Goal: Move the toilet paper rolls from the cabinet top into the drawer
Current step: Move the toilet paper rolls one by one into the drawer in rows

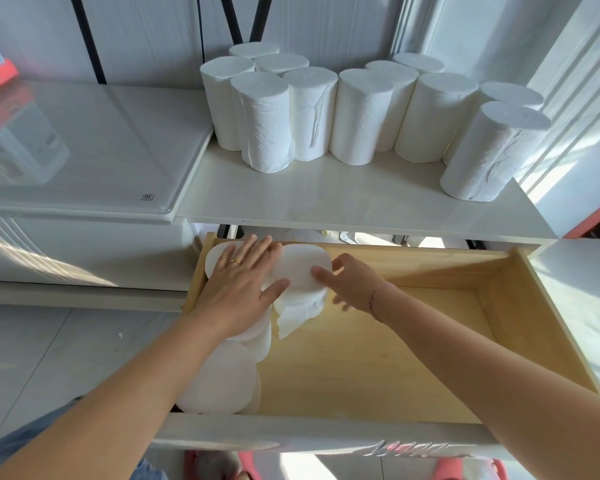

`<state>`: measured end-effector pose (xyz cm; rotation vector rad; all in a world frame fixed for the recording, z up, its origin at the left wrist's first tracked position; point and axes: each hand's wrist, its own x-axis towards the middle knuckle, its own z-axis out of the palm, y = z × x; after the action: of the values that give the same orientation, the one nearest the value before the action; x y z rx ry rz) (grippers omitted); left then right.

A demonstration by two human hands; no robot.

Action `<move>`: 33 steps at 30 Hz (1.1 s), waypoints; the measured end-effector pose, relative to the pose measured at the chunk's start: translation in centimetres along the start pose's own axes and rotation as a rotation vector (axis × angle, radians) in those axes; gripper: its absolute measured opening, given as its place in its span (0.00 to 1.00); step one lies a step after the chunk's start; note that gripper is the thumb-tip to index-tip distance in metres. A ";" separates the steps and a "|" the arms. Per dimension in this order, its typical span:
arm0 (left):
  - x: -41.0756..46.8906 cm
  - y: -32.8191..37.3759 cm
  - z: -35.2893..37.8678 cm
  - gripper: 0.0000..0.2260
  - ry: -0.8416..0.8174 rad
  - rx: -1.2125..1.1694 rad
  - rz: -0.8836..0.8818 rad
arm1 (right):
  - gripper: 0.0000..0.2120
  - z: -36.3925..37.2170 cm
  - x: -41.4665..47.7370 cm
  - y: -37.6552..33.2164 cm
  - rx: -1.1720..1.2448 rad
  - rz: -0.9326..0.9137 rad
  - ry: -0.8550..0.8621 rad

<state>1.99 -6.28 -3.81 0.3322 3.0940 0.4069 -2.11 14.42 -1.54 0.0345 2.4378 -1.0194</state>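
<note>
Both in drawer (378,358): left hand (238,289) flat on rolls (222,379), fingers straight; right hand (349,284) grips 1 upright roll (300,271).

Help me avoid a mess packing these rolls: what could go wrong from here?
The white paper roll that the right hand grips trails a loose sheet, which may tear when more are packed into the pale wooden drawer. The rightmost upright roll stands nearest the front edge of the white cabinet top; a reaching arm could knock it off.

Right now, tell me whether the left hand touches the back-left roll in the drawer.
Touching. Head view: the left hand lies flat on that roll, covering its top.
</note>
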 end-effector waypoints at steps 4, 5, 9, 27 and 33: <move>-0.1 0.0 0.0 0.30 0.029 0.007 -0.015 | 0.23 -2.6 0.4 -4.0 -0.064 -0.375 0.453; -0.2 0.0 0.0 0.30 0.033 0.009 -0.017 | 0.25 -3.0 1.0 -5.5 0.012 -0.459 0.469; -0.2 0.2 -0.2 0.30 0.034 0.001 -0.018 | 0.40 -3.8 5.0 -10.7 0.121 -0.576 0.414; 0.3 -0.3 0.1 0.29 0.043 0.010 0.002 | 0.36 -0.1 13.1 -17.8 0.446 -0.460 0.580; 0.3 -0.4 0.2 0.28 0.066 0.022 -0.002 | 0.35 -2.6 7.2 -11.6 0.520 -0.529 0.423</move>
<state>1.60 -6.56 -4.08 0.3227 3.1645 0.3919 -11.99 6.61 4.43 -0.2576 2.5231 -2.0435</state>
